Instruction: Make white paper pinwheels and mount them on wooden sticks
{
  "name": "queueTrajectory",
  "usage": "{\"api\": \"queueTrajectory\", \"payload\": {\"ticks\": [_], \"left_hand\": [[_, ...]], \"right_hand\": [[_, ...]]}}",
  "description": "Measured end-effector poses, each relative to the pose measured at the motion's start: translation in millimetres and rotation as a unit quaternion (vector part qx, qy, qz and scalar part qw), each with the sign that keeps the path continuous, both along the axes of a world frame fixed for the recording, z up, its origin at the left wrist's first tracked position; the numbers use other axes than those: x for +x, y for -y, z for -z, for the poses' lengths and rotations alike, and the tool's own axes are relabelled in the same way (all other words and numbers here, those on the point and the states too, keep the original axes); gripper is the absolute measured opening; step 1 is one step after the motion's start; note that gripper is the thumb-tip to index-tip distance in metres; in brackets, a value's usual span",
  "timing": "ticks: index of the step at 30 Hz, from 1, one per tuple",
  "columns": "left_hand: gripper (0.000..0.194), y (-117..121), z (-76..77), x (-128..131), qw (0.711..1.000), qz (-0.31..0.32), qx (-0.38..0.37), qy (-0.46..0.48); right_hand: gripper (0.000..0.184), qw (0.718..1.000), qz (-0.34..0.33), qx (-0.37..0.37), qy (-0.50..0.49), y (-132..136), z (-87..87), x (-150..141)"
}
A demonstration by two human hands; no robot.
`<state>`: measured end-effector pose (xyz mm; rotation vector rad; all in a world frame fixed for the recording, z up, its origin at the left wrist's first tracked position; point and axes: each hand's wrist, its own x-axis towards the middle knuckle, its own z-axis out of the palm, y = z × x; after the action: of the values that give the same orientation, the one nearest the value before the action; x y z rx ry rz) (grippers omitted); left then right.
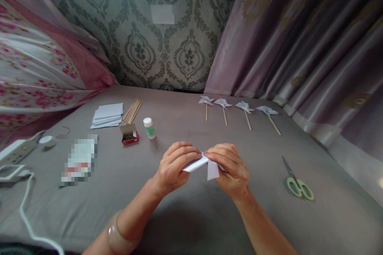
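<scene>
Between both hands is a piece of white paper (213, 170), cut and partly folded, held above the grey cloth surface. My left hand (177, 164) is closed on its left flap, fingers over the top. My right hand (230, 167) pinches the other side, and one flap hangs down beside its fingers. The fingertips of both hands nearly meet at the paper's middle, and the thumbs are mostly hidden. Farther back on the right lie several finished paper pinwheels (244, 107) on wooden sticks. Green-handled scissors (296, 185) rest to the right of my right hand.
At the back left are a stack of white paper (107, 114) and wooden sticks (133, 110). Nearer stand an open small red box (129, 135) of pins and a glue bottle (149, 128). A blurred packet (80, 160), power strip (18, 151) and white cable (25, 211) lie left.
</scene>
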<state>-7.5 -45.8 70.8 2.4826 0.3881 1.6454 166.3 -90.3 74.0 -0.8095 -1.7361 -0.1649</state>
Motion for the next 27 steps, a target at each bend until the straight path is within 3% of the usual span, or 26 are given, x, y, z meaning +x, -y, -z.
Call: {"api": "queueTrajectory", "payload": {"ticks": [13, 27], "left_hand": [[0.017, 1.2, -0.9, -2.6, 1.0, -0.01, 0.002, -0.017], [0.011, -0.5, 0.5, -2.4, 0.999, -0.007, -0.051, -0.006]], "right_hand": [[0.03, 1.0, 0.001, -0.002, 0.003, 0.2, 0.9, -0.9], [0.025, 0.999, -0.013, -0.03, -0.03, -5.4, 9.4, -6.5]]}}
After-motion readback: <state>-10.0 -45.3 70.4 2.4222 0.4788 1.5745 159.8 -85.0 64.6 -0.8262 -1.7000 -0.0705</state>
